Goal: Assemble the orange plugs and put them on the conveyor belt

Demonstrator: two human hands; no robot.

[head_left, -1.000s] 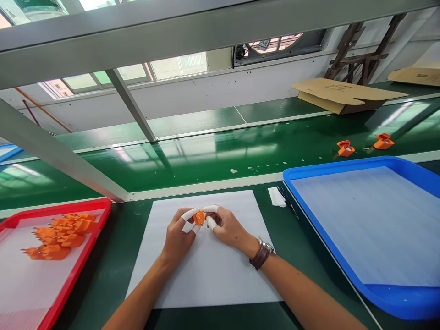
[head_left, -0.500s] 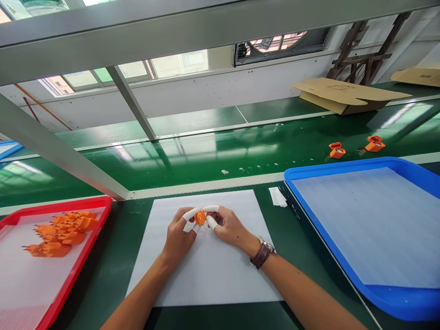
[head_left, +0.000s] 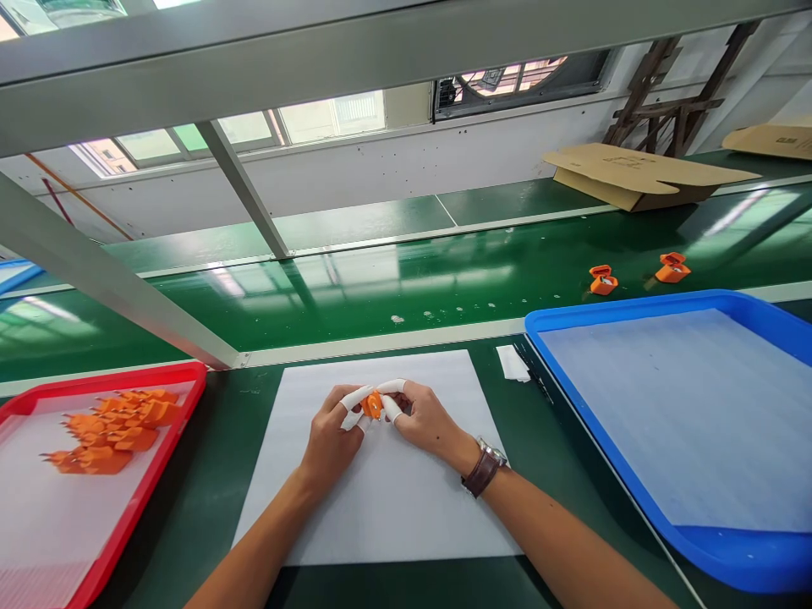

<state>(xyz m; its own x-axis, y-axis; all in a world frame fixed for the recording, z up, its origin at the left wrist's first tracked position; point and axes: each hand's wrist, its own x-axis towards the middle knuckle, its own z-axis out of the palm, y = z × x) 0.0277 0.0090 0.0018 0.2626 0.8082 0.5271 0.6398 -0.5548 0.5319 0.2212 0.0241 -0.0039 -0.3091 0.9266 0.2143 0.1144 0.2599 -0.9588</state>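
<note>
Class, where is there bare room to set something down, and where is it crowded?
Free: the white sheet short of the left hand and right hand; the table between sheet and red tray; inside the blue tray. Crowded: the red tray's far right, under orange pieces, and around the held piece.

A conveyor belt (head_left: 342, 296) and parts tray (head_left: 165, 457) mark a factory workshop.
</note>
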